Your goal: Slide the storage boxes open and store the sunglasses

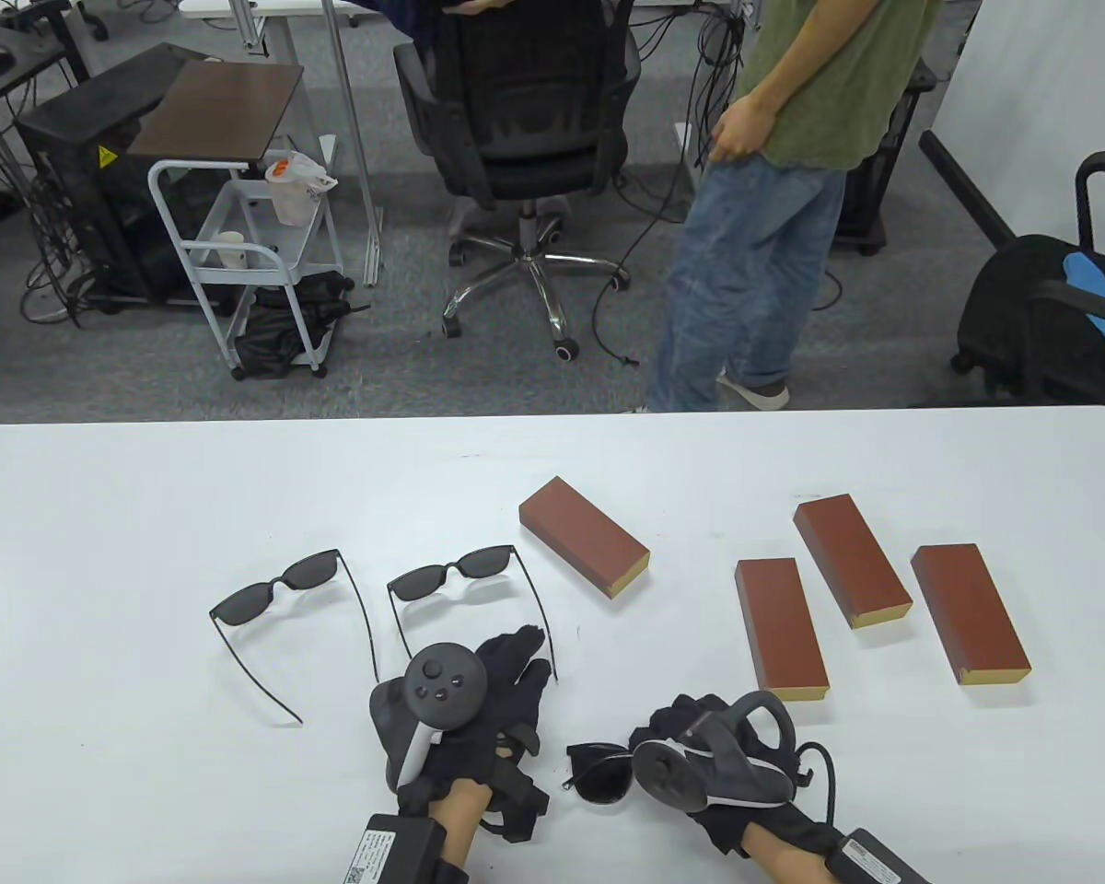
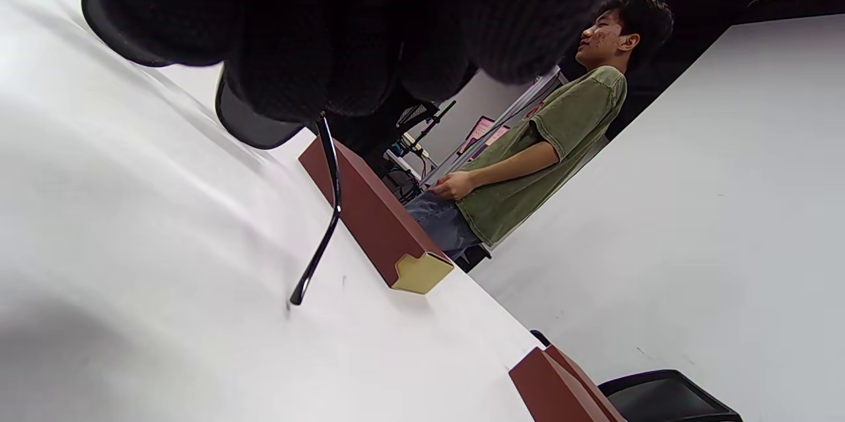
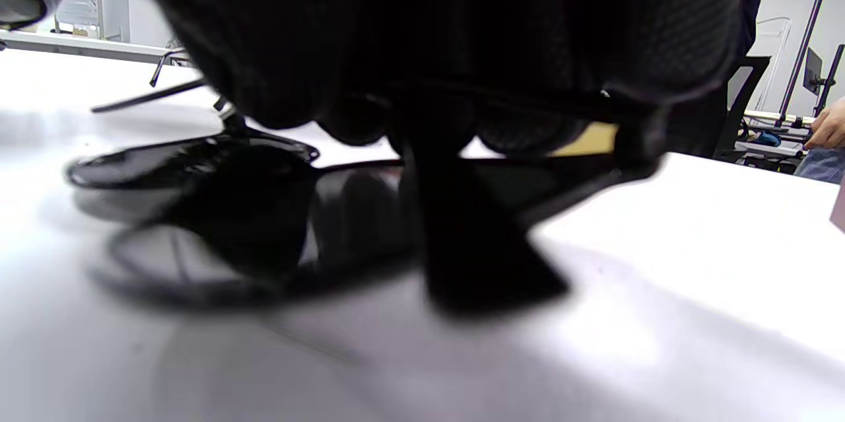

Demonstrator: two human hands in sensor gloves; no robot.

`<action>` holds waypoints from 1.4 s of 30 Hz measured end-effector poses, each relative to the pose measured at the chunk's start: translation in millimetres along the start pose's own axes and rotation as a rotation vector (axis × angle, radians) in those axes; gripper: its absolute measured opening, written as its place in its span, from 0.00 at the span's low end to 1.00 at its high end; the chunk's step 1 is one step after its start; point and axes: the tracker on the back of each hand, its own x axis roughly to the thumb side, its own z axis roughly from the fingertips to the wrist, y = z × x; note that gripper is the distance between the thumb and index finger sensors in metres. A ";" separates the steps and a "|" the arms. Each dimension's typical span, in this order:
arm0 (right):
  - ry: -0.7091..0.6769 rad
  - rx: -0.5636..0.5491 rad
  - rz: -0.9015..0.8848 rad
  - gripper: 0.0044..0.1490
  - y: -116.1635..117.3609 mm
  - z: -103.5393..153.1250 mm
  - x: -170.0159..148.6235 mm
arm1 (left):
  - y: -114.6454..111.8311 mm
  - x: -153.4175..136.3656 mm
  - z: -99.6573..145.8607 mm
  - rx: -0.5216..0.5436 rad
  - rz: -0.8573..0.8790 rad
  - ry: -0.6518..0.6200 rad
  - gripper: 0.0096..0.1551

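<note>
Table view: four closed brown storage boxes (image 1: 585,537) on white bench (image 1: 101,516), two open sunglasses (image 1: 281,589) left, left hand (image 1: 479,709) over one temple tip, grip unclear; left wrist view: temple (image 2: 327,211) beneath fingers; right wrist view: right hand (image 1: 709,764) gripping folded sunglasses (image 3: 198,164) at near edge.

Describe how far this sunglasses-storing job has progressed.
Done: nothing; all four boxes, like the nearest box, look closed. In hand: the right hand grips folded sunglasses; left hand rests beside them. Left: two open pairs remain on the table.
</note>
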 end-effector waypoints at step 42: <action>0.853 0.304 0.017 0.55 24.6 -8.9 -147.9 | 8.3 7.4 0.7 0.082 -0.269 -0.093 0.38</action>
